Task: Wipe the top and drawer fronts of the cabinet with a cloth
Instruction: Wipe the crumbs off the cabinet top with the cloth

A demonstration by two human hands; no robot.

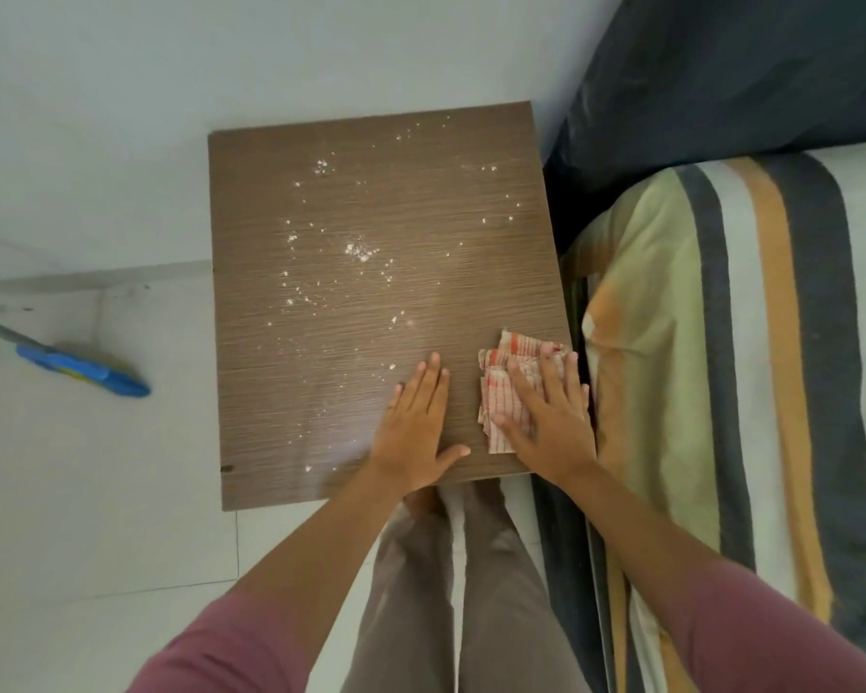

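Head view, looking straight down. The brown wood-grain top of the cabinet (371, 292) fills the centre of the frame; its drawer fronts are hidden beneath the top and cannot be seen. White crumbs or powder specks (356, 250) are scattered over the upper and middle parts of the top, thickest around the centre, with a few strays toward the lower left corner. The crumpled red-and-white checked cloth (508, 387) lies at the lower right of the top, close to the right edge. My right hand (551, 417) lies flat on the cloth with fingers straight and slightly spread, pressing it down, not gripping it. My left hand (416, 417) rests palm-down on bare wood just beside the cloth, fingers straight and together, holding nothing; I judge it a brace.

I judge the top barely begun. To wipe well, I would keep the palm flat so that the cloth stays spread, carry it to the far edge at the top of the frame, and draw the specks toward me in overlapping strokes along one line, gathering them instead of scattering them onto the white tiled floor (96, 492). The striped bedding (721, 342) lies close along the right edge, so strokes should not push debris rightward. The left hand should lift clear before the cloth crosses its patch.
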